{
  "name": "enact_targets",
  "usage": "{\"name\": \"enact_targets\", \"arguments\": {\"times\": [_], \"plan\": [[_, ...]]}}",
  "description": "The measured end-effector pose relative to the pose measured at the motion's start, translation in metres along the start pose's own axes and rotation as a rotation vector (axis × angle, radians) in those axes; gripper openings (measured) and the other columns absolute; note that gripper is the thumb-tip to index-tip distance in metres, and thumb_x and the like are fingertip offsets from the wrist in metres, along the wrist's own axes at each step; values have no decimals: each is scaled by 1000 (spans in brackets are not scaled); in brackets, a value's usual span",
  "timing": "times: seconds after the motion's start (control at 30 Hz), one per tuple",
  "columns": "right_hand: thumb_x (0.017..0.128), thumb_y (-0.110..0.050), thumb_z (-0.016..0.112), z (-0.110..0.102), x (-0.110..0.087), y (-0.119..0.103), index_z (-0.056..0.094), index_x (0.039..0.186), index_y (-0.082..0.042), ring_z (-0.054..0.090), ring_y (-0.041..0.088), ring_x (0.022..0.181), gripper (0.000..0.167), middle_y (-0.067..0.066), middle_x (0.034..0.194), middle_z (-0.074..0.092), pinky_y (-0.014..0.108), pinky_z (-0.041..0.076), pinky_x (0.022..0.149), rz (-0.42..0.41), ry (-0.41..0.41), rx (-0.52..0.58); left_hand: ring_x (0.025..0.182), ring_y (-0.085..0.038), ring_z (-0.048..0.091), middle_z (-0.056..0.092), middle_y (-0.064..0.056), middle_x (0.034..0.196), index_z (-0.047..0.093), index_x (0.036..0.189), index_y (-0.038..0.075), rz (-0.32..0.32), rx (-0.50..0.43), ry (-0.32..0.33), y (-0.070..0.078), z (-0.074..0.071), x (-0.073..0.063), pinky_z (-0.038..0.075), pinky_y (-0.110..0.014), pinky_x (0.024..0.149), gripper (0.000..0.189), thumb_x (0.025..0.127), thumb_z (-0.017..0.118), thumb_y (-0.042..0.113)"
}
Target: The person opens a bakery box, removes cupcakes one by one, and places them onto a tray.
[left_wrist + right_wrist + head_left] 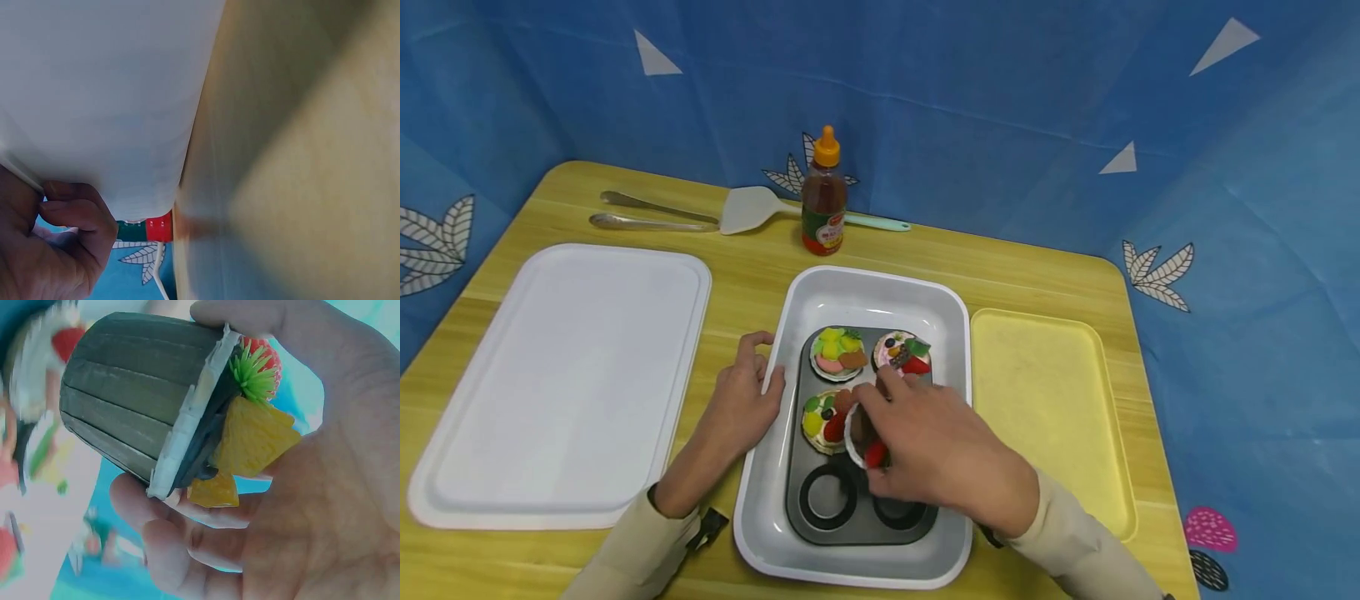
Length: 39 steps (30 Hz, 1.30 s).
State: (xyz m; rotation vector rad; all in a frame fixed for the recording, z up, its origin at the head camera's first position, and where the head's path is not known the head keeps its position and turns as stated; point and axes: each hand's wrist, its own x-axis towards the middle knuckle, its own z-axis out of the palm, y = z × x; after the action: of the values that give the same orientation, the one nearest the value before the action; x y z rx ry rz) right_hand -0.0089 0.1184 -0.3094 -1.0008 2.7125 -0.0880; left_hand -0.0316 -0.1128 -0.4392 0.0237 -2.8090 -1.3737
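My right hand (932,433) grips a toy cupcake (137,394) around its sides, tilted, above the right side of a dark muffin tin (865,529). The cupcake has a dark pleated cup with a pale rim, topped with yellow chunks and a red berry. Three decorated cupcakes sit in the tin: a yellow-topped one (837,346), a strawberry one (895,348) and a mixed-fruit one (820,421). The tin stands in a deep grey-white tray (880,287). My left hand (741,408) holds the tray's left rim, its fingers curled against the wall in the left wrist view.
A white tray (565,375) lies on the left and a shallow yellow tray (1045,400) on the right. Behind stand a sauce bottle (824,200), a white spatula (748,208) and two metal utensils (651,223). Blue cloth (985,100) hangs at the back.
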Motion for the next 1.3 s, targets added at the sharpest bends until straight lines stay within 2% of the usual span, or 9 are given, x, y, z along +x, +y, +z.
{"name": "enact_targets", "arguments": {"times": [0.17, 0.27, 0.43, 0.63, 0.77, 0.93, 1.3], "plan": [[70, -41, 80, -14, -7, 34, 59, 121, -12, 46, 13, 65, 62, 2, 94, 48, 28, 37, 47, 117, 100, 2, 53, -16, 49, 49, -3, 65, 42, 136, 3, -8, 3, -7, 1, 0, 0, 44, -32, 50, 40, 99, 55, 13], [72, -39, 80, -22, -10, 58, 57, 127, -10, 48, 15, 63, 66, 5, 97, 50, 29, 37, 47, 226, 100, 39, 54, -16, 50, 49, -3, 66, 41, 136, 3, -16, 4, -15, 1, 0, 0, 44, -32, 50, 40, 99, 54, 13], [78, -36, 77, -29, -19, 100, 53, 129, -7, 54, 21, 69, 63, 12, 108, 52, 36, 43, 55, 382, 89, 124, 57, -18, 53, 54, -5, 72, 41, 136, 2, -30, 9, -26, 0, 1, 1, 45, -31, 51, 41, 99, 55, 14], [84, -37, 73, -24, -26, 151, 51, 121, -8, 57, 28, 84, 52, 12, 113, 49, 46, 46, 68, 503, 62, 241, 57, -18, 54, 55, -7, 74, 40, 136, 1, -31, 23, -27, 0, 1, 1, 46, -31, 50, 42, 99, 55, 14], [84, -39, 72, -14, -25, 180, 50, 123, -6, 55, 31, 98, 56, 15, 116, 49, 49, 46, 76, 557, 28, 290, 54, -18, 50, 50, -5, 69, 40, 136, 1, -23, 21, -21, 0, 1, 1, 44, -32, 50, 42, 99, 55, 13], [84, -40, 71, 4, -20, 204, 51, 123, -4, 54, 32, 100, 56, 16, 119, 49, 51, 46, 78, 590, -4, 321, 55, -18, 51, 51, -5, 69, 40, 136, 2, -22, 21, -21, 0, 1, 1, 44, -32, 50, 42, 99, 55, 14], [84, -44, 69, 38, -7, 227, 50, 125, -5, 54, 35, 105, 60, 19, 122, 49, 57, 44, 84, 645, -26, 303, 55, -18, 53, 51, -4, 66, 40, 137, 1, -17, 9, -17, -1, 2, 2, 44, -31, 49, 42, 99, 55, 13]]}}
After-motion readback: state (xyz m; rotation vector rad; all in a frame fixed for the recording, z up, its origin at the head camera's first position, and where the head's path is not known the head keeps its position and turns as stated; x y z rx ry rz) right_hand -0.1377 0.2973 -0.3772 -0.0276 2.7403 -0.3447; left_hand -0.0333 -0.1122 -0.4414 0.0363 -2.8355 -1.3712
